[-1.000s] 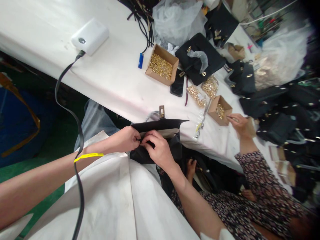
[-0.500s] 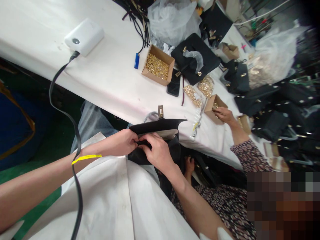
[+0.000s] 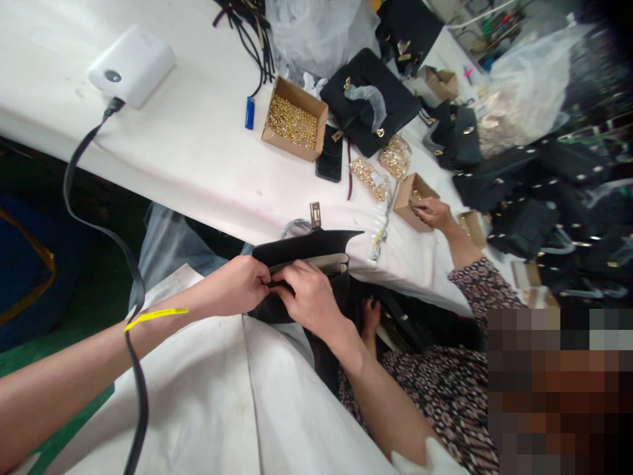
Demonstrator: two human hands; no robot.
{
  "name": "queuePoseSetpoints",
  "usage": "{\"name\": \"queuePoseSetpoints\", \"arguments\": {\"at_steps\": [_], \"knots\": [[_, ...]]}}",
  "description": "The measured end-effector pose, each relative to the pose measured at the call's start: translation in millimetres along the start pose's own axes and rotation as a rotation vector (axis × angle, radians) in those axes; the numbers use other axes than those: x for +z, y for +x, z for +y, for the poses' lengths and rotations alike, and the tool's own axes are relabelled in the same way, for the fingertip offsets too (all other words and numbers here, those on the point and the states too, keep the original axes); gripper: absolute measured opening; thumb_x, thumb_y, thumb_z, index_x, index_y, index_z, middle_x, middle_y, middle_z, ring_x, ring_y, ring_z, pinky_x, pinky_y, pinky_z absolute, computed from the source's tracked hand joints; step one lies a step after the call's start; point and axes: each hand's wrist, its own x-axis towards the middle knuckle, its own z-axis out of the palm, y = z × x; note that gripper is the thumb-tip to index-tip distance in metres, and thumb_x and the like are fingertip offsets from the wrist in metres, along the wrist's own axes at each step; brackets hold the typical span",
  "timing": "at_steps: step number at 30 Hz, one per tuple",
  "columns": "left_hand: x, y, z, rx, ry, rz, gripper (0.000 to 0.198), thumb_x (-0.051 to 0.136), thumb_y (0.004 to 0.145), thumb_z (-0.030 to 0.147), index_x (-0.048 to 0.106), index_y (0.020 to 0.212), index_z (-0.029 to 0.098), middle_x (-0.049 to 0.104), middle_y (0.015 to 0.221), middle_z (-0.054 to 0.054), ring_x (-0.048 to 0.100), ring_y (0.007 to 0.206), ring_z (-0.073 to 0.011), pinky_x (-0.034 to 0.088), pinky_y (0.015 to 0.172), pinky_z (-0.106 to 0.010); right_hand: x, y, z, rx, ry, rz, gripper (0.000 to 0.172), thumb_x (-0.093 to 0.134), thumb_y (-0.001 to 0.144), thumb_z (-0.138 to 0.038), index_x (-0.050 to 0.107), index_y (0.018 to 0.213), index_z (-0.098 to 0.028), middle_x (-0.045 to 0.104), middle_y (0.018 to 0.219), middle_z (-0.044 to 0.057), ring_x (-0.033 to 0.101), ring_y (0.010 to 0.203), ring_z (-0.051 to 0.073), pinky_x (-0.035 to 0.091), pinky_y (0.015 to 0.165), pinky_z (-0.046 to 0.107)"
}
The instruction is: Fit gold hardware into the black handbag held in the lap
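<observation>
A black handbag (image 3: 301, 247) lies in my lap against the table edge, its flap lifted away from me and a pale lining showing inside. On the flap's far side stands a metal clasp plate (image 3: 315, 215). My left hand (image 3: 247, 282) pinches the bag's near edge, fingers curled tight. Right beside it my right hand (image 3: 306, 295) also grips that edge, fingers bent into the opening. Whether a small part sits between the fingertips is hidden.
On the white table (image 3: 198, 158) are a white power bank (image 3: 143, 66), a box of gold studs (image 3: 294, 122), a blue lighter (image 3: 250, 112), a phone (image 3: 330, 155) and a finished-looking black handbag (image 3: 370, 99). To my right a co-worker's hand (image 3: 432, 212) reaches into another small box (image 3: 408, 198).
The view has shifted, so the table things appear further left and higher. My hands stay at the same edge of the handbag with little movement. The co-worker's hand remains at the small box.
</observation>
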Motion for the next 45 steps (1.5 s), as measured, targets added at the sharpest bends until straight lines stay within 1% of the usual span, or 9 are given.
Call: {"name": "queuePoseSetpoints", "arguments": {"at_steps": [5,9,16,23,28,33,35,40,45], "knots": [[-2.6,-14.0,6.6,-0.02,-0.151,-0.049,0.026,0.063,0.101,0.041,0.078,0.108,0.021,0.075,0.076,-0.001,0.067,0.071,-0.0212,0.045,0.06,-0.031,-18.8,-0.2,3.9,-0.024,0.057,-0.058,0.025,0.088,0.092,-0.02,0.073,0.111,-0.024,0.08,0.11,0.002,0.068,0.11,0.025,0.049,0.102,0.04],[5.3,-28.6,-7.4,-0.01,-0.058,0.093,0.035,0.058,0.108,0.044,0.072,0.136,0.029,0.083,0.096,-0.001,0.074,0.082,-0.0213,0.053,0.073,-0.031,-20.7,-2.4,-2.5,0.062,0.072,-0.08,0.022,0.085,0.097,-0.035,0.074,0.113,-0.023,0.08,0.111,0.002,0.073,0.105,0.021,0.051,0.09,0.033],[31.5,-42.4,-22.9,0.021,-0.199,0.437,0.035,0.067,0.105,0.052,0.066,0.131,0.029,0.076,0.109,-0.004,0.071,0.097,-0.0231,0.049,0.061,-0.027,-30.5,2.9,-13.9,-0.131,-0.039,-0.227,0.015,0.07,0.108,-0.036,0.076,0.111,-0.023,0.077,0.112,0.001,0.07,0.094,0.016,0.041,0.073,0.031],[14.8,-30.6,-12.1,0.031,-0.29,0.632,0.06,0.082,0.092,0.058,0.057,0.136,0.025,0.069,0.132,-0.011,0.071,0.117,-0.03,0.06,0.094,-0.042,-22.5,-1.1,-15.9,-0.256,-0.089,-0.21,0.018,0.063,0.11,-0.033,0.072,0.106,-0.019,0.076,0.11,0.002,0.069,0.096,0.018,0.04,0.072,0.035],[-11.1,-16.4,14.9,0.012,-0.25,0.445,0.083,0.082,0.087,0.068,0.051,0.153,0.029,0.062,0.157,-0.013,0.063,0.14,-0.0375,0.061,0.104,-0.05,-23.4,-0.1,-21.9,-0.436,-0.228,-0.198,0.012,0.061,0.106,-0.023,0.066,0.096,-0.017,0.072,0.099,0.004,0.065,0.091,0.02,0.044,0.086,0.039],[-46.2,-4.2,44.4,-0.038,-0.013,0.253,0.099,0.084,0.08,0.075,0.051,0.162,0.03,0.067,0.156,-0.015,0.061,0.143,-0.0476,0.047,0.122,-0.066,-43.2,7.2,-35.3,-0.634,-0.342,-0.2,0.01,0.058,0.102,-0.015,0.068,0.101,-0.016,0.07,0.103,0.008,0.062,0.103,0.024,0.043,0.105,0.04],[-61.3,-5.9,47.5,-0.025,-0.13,0.175,0.095,0.083,0.083,0.072,0.054,0.162,0.03,0.069,0.154,-0.015,0.06,0.145,-0.048,0.045,0.125,-0.066,-53.8,9.3,-43.4,-0.668,-0.375,-0.209,0.011,0.058,0.103,-0.015,0.068,0.099,-0.016,0.067,0.098,0.007,0.06,0.094,0.023,0.044,0.101,0.039],[-87.6,-20.0,44.0,-0.066,-0.721,0.053,0.081,0.056,0.097,0.081,0.056,0.161,0.031,0.065,0.159,-0.016,0.063,0.141,-0.0473,0.062,0.106,-0.065,-68.9,10.1,-64.0,-0.737,-0.392,-0.231,0.019,0.055,0.107,-0.014,0.069,0.095,-0.017,0.066,0.094,0.006,0.058,0.082,0.021,0.045,0.088,0.039],[-93.0,-26.0,44.9,-0.102,-0.635,0.04,0.075,0.065,0.096,0.078,0.065,0.151,0.027,0.074,0.144,-0.015,0.069,0.129,-0.041,0.066,0.091,-0.048,-66.6,12.3,-77.1,-0.785,-0.371,-0.219,0.029,0.047,0.111,-0.011,0.071,0.095,-0.018,0.068,0.097,0.005,0.062,0.089,0.021,0.047,0.094,0.038]]}}
